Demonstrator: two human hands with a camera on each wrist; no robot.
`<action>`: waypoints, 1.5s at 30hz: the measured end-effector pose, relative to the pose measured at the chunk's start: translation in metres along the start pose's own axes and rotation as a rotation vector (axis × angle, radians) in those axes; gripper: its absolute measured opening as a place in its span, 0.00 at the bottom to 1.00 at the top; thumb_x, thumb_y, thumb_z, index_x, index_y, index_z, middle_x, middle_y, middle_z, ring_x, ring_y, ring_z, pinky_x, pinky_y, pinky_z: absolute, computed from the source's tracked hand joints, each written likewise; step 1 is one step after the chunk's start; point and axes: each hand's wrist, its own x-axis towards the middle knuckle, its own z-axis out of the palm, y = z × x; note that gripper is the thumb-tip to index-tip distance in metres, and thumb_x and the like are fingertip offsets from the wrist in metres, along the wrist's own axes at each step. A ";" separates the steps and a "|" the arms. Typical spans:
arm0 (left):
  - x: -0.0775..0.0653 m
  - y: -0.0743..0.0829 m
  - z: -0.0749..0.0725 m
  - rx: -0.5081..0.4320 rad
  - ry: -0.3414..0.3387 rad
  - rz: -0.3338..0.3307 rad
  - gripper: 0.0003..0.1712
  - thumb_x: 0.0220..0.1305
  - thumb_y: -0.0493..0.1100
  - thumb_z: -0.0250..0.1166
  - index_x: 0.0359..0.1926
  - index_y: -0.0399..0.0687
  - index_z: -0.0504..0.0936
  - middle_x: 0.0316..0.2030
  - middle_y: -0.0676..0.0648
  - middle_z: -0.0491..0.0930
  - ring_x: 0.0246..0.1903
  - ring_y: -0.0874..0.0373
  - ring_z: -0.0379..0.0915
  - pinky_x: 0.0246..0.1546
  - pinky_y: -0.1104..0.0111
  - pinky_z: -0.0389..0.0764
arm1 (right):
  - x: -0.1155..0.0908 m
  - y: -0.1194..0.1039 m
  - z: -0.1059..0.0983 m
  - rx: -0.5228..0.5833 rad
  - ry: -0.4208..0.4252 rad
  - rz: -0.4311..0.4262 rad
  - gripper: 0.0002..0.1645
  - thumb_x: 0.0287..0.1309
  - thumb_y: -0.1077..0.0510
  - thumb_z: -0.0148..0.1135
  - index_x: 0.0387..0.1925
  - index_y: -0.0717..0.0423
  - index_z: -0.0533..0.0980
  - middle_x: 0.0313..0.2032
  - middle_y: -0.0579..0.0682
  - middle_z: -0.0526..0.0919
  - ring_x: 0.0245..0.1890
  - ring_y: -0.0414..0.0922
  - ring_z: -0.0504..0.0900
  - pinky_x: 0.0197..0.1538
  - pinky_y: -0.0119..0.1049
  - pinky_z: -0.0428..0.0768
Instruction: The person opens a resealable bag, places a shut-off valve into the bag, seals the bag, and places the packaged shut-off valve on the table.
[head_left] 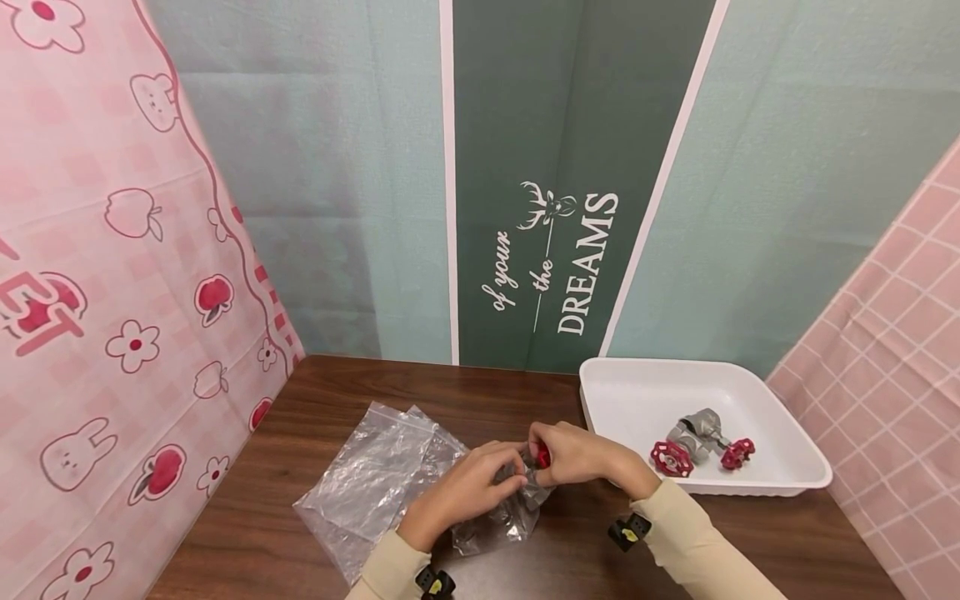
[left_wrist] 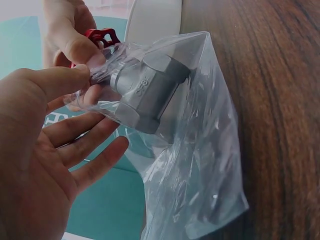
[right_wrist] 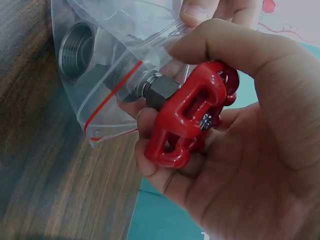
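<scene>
Red-wheeled valve (left_wrist: 145, 95) sits in a clear bag (left_wrist: 215, 135), wheel (right_wrist: 172, 117) out; our right hand (head_left: 573, 454) grips the wheel, our left hand (head_left: 468, 482) pinches the bag's mouth; we read "DREAMS" on cloth (head_left: 577, 158) behind.

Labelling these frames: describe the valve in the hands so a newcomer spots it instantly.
Find the brown table, then the left hand and right hand left of the white tray. Between them is a grey metal valve, the right gripping its red handwheel. Unlike the valves in the tray, it is partly inside a clear bag.
</scene>
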 end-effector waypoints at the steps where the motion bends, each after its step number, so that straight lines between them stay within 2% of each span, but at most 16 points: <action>1: 0.000 0.000 0.000 0.004 0.001 0.001 0.04 0.76 0.47 0.67 0.42 0.55 0.83 0.68 0.46 0.81 0.66 0.52 0.79 0.67 0.61 0.79 | 0.001 0.000 0.000 0.007 -0.001 0.001 0.18 0.48 0.59 0.75 0.39 0.54 0.76 0.23 0.39 0.76 0.21 0.33 0.72 0.24 0.28 0.71; 8: -0.002 -0.002 0.000 0.017 0.018 0.017 0.04 0.75 0.46 0.68 0.42 0.53 0.84 0.66 0.45 0.82 0.66 0.50 0.80 0.68 0.61 0.79 | 0.001 0.004 -0.003 0.055 -0.044 -0.026 0.26 0.49 0.55 0.76 0.50 0.53 0.77 0.38 0.44 0.83 0.34 0.35 0.79 0.36 0.30 0.81; 12: -0.003 -0.004 -0.001 0.003 0.024 0.020 0.04 0.76 0.46 0.68 0.42 0.52 0.84 0.67 0.44 0.82 0.66 0.49 0.79 0.69 0.59 0.79 | 0.000 0.005 -0.006 0.095 -0.077 -0.044 0.31 0.48 0.57 0.75 0.56 0.56 0.77 0.45 0.47 0.83 0.40 0.37 0.80 0.40 0.32 0.83; 15: -0.003 -0.006 -0.002 -0.020 0.019 0.003 0.04 0.78 0.43 0.64 0.47 0.53 0.85 0.68 0.45 0.81 0.67 0.50 0.78 0.69 0.58 0.79 | -0.001 0.005 -0.007 0.115 -0.077 -0.059 0.33 0.48 0.58 0.75 0.58 0.58 0.77 0.48 0.48 0.83 0.42 0.38 0.80 0.42 0.32 0.83; 19: -0.001 -0.010 -0.001 -0.104 0.031 -0.077 0.15 0.77 0.35 0.55 0.57 0.52 0.82 0.62 0.48 0.85 0.63 0.54 0.81 0.65 0.59 0.81 | 0.000 0.007 -0.007 0.132 -0.050 -0.063 0.36 0.48 0.57 0.78 0.59 0.58 0.74 0.47 0.49 0.83 0.43 0.39 0.81 0.44 0.32 0.83; 23: 0.002 -0.014 0.001 -0.157 0.088 -0.117 0.18 0.77 0.31 0.53 0.61 0.48 0.77 0.57 0.46 0.84 0.58 0.53 0.82 0.60 0.59 0.83 | 0.000 0.009 -0.005 0.154 -0.026 -0.061 0.38 0.48 0.54 0.82 0.57 0.57 0.71 0.43 0.48 0.82 0.41 0.40 0.81 0.44 0.31 0.83; 28: 0.003 -0.018 0.003 -0.113 0.139 -0.104 0.20 0.75 0.31 0.57 0.64 0.43 0.76 0.59 0.45 0.81 0.62 0.51 0.78 0.64 0.57 0.80 | 0.002 0.010 -0.001 0.170 -0.002 -0.090 0.37 0.47 0.52 0.84 0.55 0.56 0.72 0.43 0.47 0.82 0.40 0.39 0.81 0.44 0.31 0.82; 33: 0.006 -0.020 0.005 -0.095 0.112 -0.135 0.23 0.78 0.34 0.56 0.71 0.44 0.74 0.64 0.43 0.81 0.66 0.49 0.77 0.67 0.52 0.79 | 0.002 0.007 0.001 0.178 0.033 -0.151 0.35 0.47 0.53 0.85 0.54 0.54 0.77 0.47 0.46 0.81 0.44 0.38 0.80 0.49 0.31 0.82; 35: 0.007 -0.021 0.005 -0.098 0.093 -0.140 0.23 0.79 0.35 0.56 0.71 0.45 0.75 0.64 0.44 0.81 0.64 0.51 0.79 0.66 0.54 0.80 | 0.003 0.007 0.002 0.178 0.049 -0.183 0.34 0.47 0.54 0.86 0.55 0.54 0.79 0.50 0.47 0.80 0.47 0.39 0.80 0.52 0.33 0.82; 39: 0.008 -0.022 0.005 -0.108 0.084 -0.124 0.19 0.79 0.36 0.58 0.67 0.43 0.78 0.57 0.46 0.81 0.54 0.57 0.81 0.57 0.62 0.84 | 0.004 0.006 0.003 0.171 0.077 -0.223 0.32 0.47 0.56 0.84 0.55 0.53 0.84 0.52 0.47 0.80 0.52 0.41 0.79 0.57 0.35 0.81; 45: 0.006 -0.024 0.006 -0.115 0.136 -0.135 0.12 0.79 0.38 0.60 0.58 0.46 0.83 0.50 0.50 0.83 0.48 0.61 0.81 0.51 0.67 0.84 | 0.003 0.008 0.004 0.174 0.102 -0.234 0.32 0.48 0.59 0.83 0.57 0.52 0.84 0.53 0.47 0.83 0.51 0.42 0.81 0.54 0.34 0.83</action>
